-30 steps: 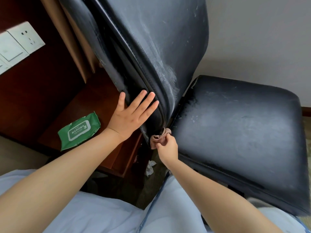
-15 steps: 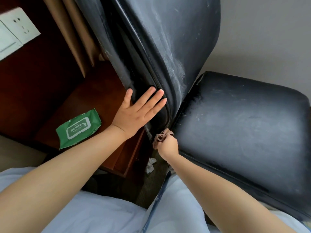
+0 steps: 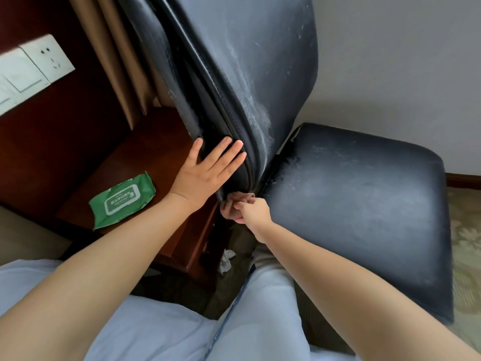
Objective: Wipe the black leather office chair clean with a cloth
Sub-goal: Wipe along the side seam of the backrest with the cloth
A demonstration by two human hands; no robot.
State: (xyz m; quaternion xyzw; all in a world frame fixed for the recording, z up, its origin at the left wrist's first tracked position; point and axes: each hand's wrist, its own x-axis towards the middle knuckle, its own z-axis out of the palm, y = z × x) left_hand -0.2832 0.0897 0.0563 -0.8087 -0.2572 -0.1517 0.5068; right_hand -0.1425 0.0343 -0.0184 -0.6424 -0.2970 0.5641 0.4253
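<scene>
The black leather office chair (image 3: 351, 194) fills the middle and right, its dusty backrest rising to the top and its seat stretching right. My left hand (image 3: 205, 173) presses flat with straight fingers against the side edge of the backrest. My right hand (image 3: 253, 211) grips a small pinkish-brown cloth (image 3: 235, 204) bunched at the bottom corner of the backrest, where it meets the seat. Whitish smears streak the backrest and the seat's near-left part.
A green pack of wet wipes (image 3: 122, 200) lies on a dark red wooden shelf (image 3: 145, 152) at the left. Beige curtain (image 3: 117, 61) hangs behind it, wall sockets (image 3: 33, 66) at far left. A crumpled white tissue (image 3: 226, 260) lies on the floor.
My right hand has stayed at the backrest's bottom corner, kneading the cloth slightly. My left hand has kept pressing on the backrest edge. The view has shifted a little.
</scene>
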